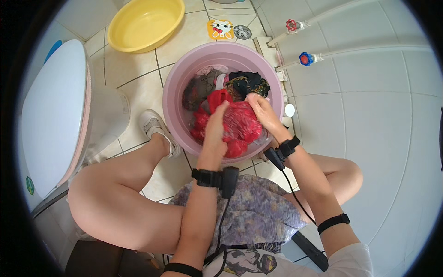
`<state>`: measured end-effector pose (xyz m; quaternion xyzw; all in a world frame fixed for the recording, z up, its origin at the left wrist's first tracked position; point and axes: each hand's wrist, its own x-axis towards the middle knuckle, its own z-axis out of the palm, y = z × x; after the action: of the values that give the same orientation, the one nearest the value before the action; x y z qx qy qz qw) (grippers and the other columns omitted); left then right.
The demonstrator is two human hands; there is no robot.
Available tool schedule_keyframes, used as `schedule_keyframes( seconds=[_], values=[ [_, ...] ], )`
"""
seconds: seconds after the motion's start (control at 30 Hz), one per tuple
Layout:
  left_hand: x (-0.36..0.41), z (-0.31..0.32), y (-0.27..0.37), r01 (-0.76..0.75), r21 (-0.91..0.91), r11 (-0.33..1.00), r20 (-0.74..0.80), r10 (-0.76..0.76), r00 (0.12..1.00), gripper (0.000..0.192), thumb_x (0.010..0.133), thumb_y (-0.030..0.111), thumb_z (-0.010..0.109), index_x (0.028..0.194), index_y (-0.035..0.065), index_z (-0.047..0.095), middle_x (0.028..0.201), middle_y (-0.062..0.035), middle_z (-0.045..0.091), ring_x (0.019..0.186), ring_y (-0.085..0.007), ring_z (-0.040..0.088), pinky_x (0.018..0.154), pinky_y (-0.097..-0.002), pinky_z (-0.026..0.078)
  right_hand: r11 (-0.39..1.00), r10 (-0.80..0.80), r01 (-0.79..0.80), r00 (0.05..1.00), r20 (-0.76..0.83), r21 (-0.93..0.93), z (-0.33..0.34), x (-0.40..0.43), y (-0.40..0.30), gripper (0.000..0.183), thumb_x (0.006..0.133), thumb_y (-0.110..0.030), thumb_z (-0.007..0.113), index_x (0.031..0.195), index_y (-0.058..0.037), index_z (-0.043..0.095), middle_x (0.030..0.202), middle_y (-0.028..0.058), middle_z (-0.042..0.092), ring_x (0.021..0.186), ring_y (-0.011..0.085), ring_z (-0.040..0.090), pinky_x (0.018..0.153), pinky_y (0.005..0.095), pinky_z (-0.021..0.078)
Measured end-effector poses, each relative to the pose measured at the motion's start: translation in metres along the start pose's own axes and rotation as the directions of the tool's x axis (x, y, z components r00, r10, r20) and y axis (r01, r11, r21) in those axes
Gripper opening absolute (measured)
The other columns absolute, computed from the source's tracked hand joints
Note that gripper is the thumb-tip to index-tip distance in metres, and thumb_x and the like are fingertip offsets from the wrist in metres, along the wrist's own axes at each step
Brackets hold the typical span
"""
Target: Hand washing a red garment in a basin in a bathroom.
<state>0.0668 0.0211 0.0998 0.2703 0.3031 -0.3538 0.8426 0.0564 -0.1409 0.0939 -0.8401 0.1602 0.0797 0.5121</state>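
Observation:
A pink plastic basin on the floor before me holds wet clothes. A bunched red garment lies between my hands over the near part of the basin. My left hand, slightly blurred and seen edge-on, grips its left side; most of those fingers are hidden. At its upper right, my right hand has its fingers curled on the red cloth. Behind it in the basin lie a dark patterned garment, a grey-brown garment and some pale pink cloth.
A yellow basin stands at the upper left, near a toilet with a pale lid. A floor drain sits beside a rabbit sticker. Pipes with a red valve and a blue valve run along the tiled wall. Cables hang from my wrist straps.

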Motion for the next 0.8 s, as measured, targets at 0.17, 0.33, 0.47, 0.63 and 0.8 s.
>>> schedule_keyframes(
  seconds=[0.17, 0.33, 0.47, 0.63, 0.8],
  values=[
    [0.016, -0.023, 0.022, -0.222, 0.019, 0.975, 0.092, 0.219, 0.971, 0.029, 0.084, 0.024, 0.061, 0.104, 0.0035, 0.058, 0.097, -0.0084, 0.063, 0.089, -0.0174, 0.06, 0.082, -0.0307, 0.047, 0.853, 0.157, -0.304, 0.925, 0.345, 0.424, -0.014, -0.024, 0.006, 0.028, 0.086, -0.02, 0.059, 0.107, -0.002, 0.054, 0.104, 0.005, 0.057, 0.099, 0.0145, 0.054, 0.085, 0.0268, 0.0421],
    [0.013, -0.034, 0.014, -0.56, 0.793, 0.24, 0.178, 0.787, 0.59, 0.034, 0.078, 0.011, 0.067, 0.108, -0.0008, 0.055, 0.106, -0.0105, 0.058, 0.095, -0.0178, 0.056, 0.082, -0.0291, 0.044, 0.429, 0.095, -0.191, 0.982, 0.166, 0.883, -0.016, -0.035, -0.038, 0.025, 0.089, -0.007, 0.05, 0.114, -0.0011, 0.049, 0.107, 0.0085, 0.058, 0.101, 0.0173, 0.056, 0.089, 0.0321, 0.0455],
    [-0.029, -0.005, 0.012, -0.559, 0.765, 0.321, 0.324, 0.558, 0.764, 0.036, 0.074, 0.012, 0.07, 0.105, 0.0017, 0.056, 0.107, -0.0099, 0.056, 0.096, -0.02, 0.054, 0.083, -0.0315, 0.043, 0.386, 0.095, -0.109, 0.992, 0.077, 0.916, -0.027, -0.04, -0.058, 0.025, 0.089, -0.006, 0.051, 0.113, 0.0004, 0.048, 0.106, 0.0102, 0.058, 0.097, 0.0179, 0.058, 0.086, 0.0325, 0.048],
    [-0.037, 0.021, -0.014, -0.57, 0.819, -0.066, 0.475, 0.636, 0.608, 0.038, 0.07, 0.014, 0.07, 0.103, 0.002, 0.056, 0.102, -0.0153, 0.054, 0.095, -0.0298, 0.053, 0.084, -0.0356, 0.042, 0.466, 0.027, -0.078, 0.997, 0.074, 0.881, -0.049, -0.055, -0.104, 0.026, 0.087, -0.002, 0.051, 0.113, 0.0009, 0.047, 0.103, 0.0112, 0.058, 0.093, 0.0173, 0.059, 0.082, 0.0307, 0.0498],
    [-0.044, 0.044, 0.007, -0.574, 0.814, -0.086, 0.507, 0.588, 0.63, 0.029, 0.073, 0.014, 0.065, 0.098, 0.0014, 0.059, 0.089, -0.0174, 0.059, 0.084, -0.0349, 0.056, 0.077, -0.0385, 0.044, 0.517, -0.088, 0.038, 0.996, 0.009, 0.855, -0.083, -0.063, -0.141, 0.035, 0.085, 0.003, 0.051, 0.119, 0.0012, 0.043, 0.1, 0.0111, 0.058, 0.091, 0.0165, 0.059, 0.079, 0.0284, 0.0513]
  ],
)
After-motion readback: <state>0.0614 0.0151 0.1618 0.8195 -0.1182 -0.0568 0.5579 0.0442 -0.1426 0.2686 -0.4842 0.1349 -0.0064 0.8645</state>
